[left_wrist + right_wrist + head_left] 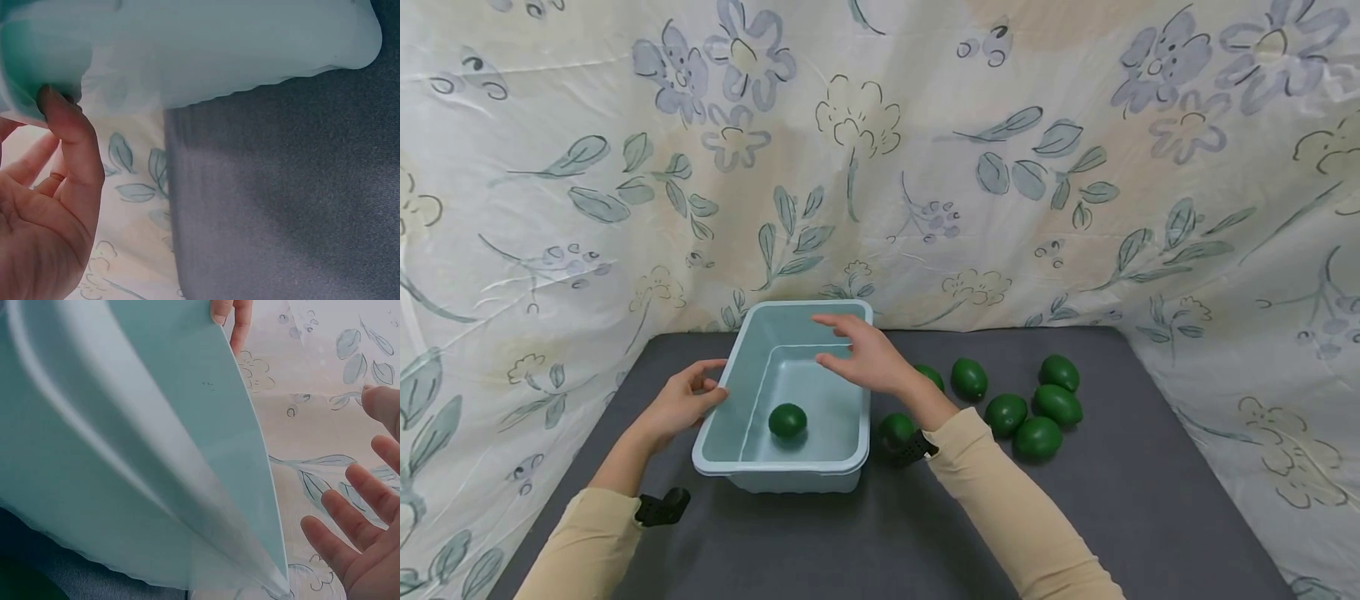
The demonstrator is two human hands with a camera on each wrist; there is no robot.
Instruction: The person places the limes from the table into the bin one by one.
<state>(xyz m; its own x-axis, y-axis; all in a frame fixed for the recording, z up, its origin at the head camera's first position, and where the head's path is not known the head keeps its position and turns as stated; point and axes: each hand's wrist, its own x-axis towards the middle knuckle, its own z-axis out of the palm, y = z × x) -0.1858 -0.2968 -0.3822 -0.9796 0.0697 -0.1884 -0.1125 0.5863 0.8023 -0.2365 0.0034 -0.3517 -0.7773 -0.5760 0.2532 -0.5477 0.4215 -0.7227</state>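
A pale blue-green plastic bin (751,417) stands on the dark table, with one glossy dark green oval fruit (787,422) on its floor. At the bin's left rim, my left hand (679,402) grips the edge between thumb and fingers; the left wrist view shows the thumb (72,125) against the bin wall. Over the right side of the bin hovers my right hand (868,354), fingers spread and holding nothing. Those extended fingers (353,519) show again in the right wrist view, apart from the bin wall (144,456).
Several more green fruits (1037,438) lie on the table (1150,492) right of the bin, some partly hidden behind my right forearm. A floral cloth (925,167) hangs behind the table and along its sides. Each wrist wears a black strap (662,507).
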